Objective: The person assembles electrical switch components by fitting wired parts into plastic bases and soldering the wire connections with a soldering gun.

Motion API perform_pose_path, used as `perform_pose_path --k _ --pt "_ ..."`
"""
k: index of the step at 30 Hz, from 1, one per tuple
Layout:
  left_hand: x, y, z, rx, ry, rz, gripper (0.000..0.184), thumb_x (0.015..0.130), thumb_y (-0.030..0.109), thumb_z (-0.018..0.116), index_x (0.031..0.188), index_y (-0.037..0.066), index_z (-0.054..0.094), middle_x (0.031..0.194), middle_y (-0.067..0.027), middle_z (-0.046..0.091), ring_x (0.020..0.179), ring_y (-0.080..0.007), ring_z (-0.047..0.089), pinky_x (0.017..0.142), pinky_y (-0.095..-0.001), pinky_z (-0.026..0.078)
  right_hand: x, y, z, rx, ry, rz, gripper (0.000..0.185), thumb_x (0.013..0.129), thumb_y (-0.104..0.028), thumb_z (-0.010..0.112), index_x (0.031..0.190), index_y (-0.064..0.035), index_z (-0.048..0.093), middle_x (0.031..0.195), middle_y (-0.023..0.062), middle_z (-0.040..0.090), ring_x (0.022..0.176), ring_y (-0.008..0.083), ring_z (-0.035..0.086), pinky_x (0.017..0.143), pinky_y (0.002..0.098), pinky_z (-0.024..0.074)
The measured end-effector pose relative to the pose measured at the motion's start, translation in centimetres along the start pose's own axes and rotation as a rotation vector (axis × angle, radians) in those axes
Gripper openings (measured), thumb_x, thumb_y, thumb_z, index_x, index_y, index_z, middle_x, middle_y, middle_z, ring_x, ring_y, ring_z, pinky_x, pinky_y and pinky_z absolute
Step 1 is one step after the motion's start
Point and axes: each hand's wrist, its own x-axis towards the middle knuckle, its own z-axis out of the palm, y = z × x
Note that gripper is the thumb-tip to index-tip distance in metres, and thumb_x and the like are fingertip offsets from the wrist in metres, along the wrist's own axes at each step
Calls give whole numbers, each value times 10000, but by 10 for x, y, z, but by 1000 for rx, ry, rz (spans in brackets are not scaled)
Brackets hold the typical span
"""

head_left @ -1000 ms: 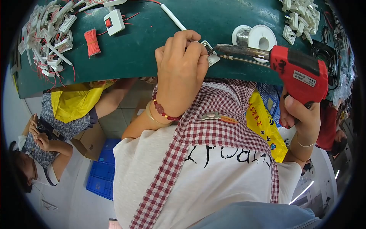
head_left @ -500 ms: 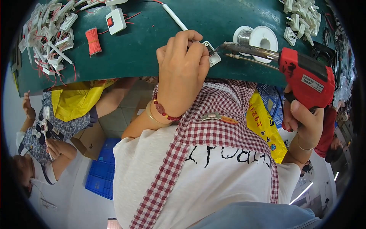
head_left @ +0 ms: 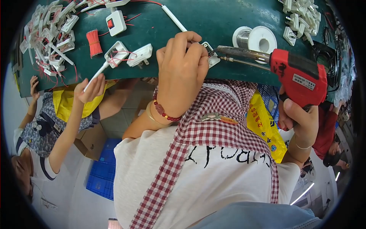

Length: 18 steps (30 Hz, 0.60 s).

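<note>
At the table's front edge my left hand [head_left: 183, 68] is closed, fingertips pinching a small white plastic plug housing [head_left: 214, 60]. A white cable sleeve [head_left: 173, 18] lies just beyond those fingers; whether it joins the housing is hidden. My right hand [head_left: 299, 114] grips the handle of a red soldering gun [head_left: 299, 78]. The gun's dark tip reaches left to the housing's opening, with a thin metal feed tube below it. Behind the barrel, a spool of solder wire [head_left: 263, 40] stands on the table.
A pile of wired white housings [head_left: 49, 38] covers the table's left. Near it lie a red wire bundle [head_left: 93, 42] and a switch housing [head_left: 115, 23]. White plugs [head_left: 301, 21] are heaped at the right. A co-worker's hand [head_left: 90, 89] holds a wired white piece [head_left: 116, 53] at the edge.
The soldering gun has shifted slightly left, its tip closer to the housing. My left hand stays put. At left, the co-worker's hand has brought a wired white piece up to the table.
</note>
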Motion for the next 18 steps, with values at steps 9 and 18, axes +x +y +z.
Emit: perform_pose_path --k 9,18 --pt "0 1 -1 4 -10 -3 134 711 25 664 819 45 587 1019 -61 549 887 -219 538 771 -369 353 -2 2 1 13 41 22 292 771 -17 640 1031 55 528 597 31 531 420 61 442 434 192 359" --pt "0 0 -2 -14 -17 1 137 715 29 665 828 46 589 1041 -71 545 900 -217 536 788 -372 353 -1 3 1 -54 32 -4 338 774 -39 646 1076 55 527 610 33 535 425 72 452 440 201 374"
